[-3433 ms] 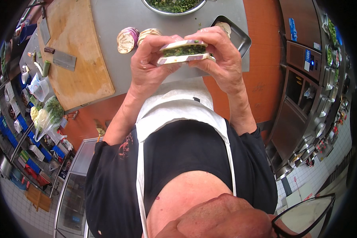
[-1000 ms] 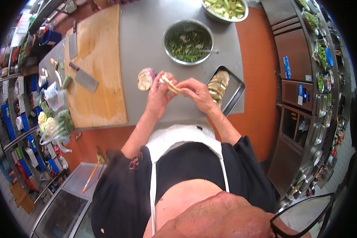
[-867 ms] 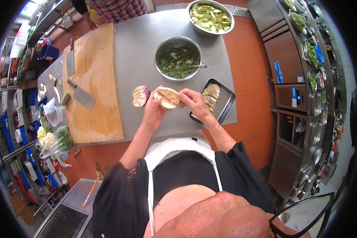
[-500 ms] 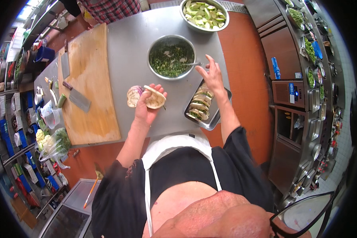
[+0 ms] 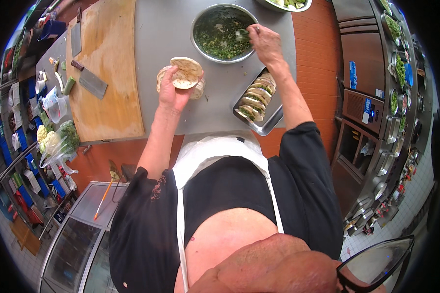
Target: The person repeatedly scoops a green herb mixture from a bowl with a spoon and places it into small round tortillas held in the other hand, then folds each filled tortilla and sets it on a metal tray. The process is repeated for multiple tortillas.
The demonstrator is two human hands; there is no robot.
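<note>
The left hand (image 5: 171, 95) holds 1 opened flatbread (image 5: 186, 73); the right hand's (image 5: 265, 43) fingers close on a spoon (image 5: 242, 34) in the filling bowl (image 5: 222, 33), so scooping looks next

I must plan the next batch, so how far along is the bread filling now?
Done: several filled breads stand in the tray. In hand: the left hand holds an open flatbread, and the right hand has a spoon in the bowl of chopped greens. Left: a small stack beneath the left hand, partly hidden.
</note>
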